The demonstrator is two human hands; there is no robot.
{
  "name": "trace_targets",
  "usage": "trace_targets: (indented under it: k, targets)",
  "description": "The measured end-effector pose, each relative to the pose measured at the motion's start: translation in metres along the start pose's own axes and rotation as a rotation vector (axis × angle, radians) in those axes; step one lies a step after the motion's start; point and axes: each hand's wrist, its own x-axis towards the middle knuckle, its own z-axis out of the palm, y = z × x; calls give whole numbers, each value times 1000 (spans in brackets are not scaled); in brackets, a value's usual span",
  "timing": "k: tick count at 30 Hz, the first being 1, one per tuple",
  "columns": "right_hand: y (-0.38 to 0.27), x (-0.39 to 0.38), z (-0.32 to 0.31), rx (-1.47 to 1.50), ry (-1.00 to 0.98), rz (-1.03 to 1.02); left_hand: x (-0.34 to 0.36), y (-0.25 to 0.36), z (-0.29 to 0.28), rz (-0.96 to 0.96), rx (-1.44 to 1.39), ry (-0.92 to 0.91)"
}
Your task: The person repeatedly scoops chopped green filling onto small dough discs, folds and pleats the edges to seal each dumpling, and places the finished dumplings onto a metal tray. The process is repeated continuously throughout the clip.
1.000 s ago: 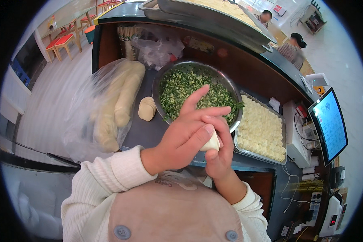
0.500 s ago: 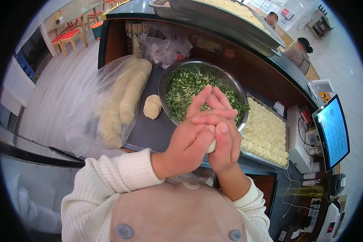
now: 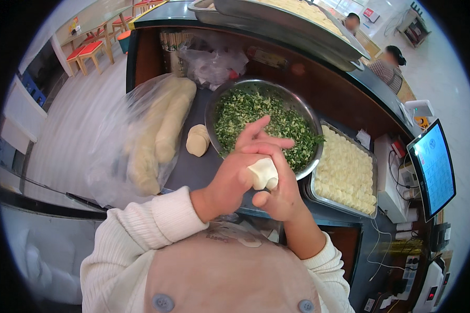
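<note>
Between my two hands is a pale dumpling (image 3: pixel 264 171), its dough folded closed. My left hand (image 3: pixel 227 180) cups it from the left with some fingers stretched forward and crossed with those of the other hand. My right hand (image 3: pixel 286 195) wraps it from the right, its thumb lifted off just below the dumpling. Just beyond them stands a steel bowl (image 3: pixel 210 112) of chopped green filling (image 3: pixel 256 107). Left of the bowl lies a short stack of round dough wrappers (image 3: pixel 197 140). At the right, a metal tray (image 3: pixel 344 209) holds rows of dumplings (image 3: pixel 345 169).
A clear plastic bag (image 3: pixel 109 151) with long dough rolls (image 3: pixel 172 117) lies at the left. Large trays (image 3: pixel 297 36) rest on the raised counter. A monitor (image 3: pixel 432 167) and cables stand at right. Two people (image 3: pixel 386 70) are beyond the counter.
My hands have opened from a tight clasp, so the dumpling now shows between them. My right thumb has drawn away from the left one.
</note>
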Motion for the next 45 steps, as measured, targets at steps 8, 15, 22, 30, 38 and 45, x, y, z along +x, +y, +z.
trace_targets:
  k: [8, 15, 22, 30, 38, 45]
  targets:
    - [15, -23, 3, 1137, 501, 507, -7, -14, -8, 147, 1126, -96]
    - [16, -22, 1, 1264, 583, 547, -8, -5, -3, 28, 872, -11]
    - [1, -23, 2, 531, 434, 538, -4, 0, -2, -330, 230, 231]
    - [-23, -22, -6, -303, 198, 213, -13, 21, 2, -153, 196, 117]
    - [-4, -17, -18, -632, 132, -293, -12, 36, -7, -460, -63, -134]
    - [-5, -17, -15, -569, 193, -397, -7, 30, -3, -39, 497, -43]
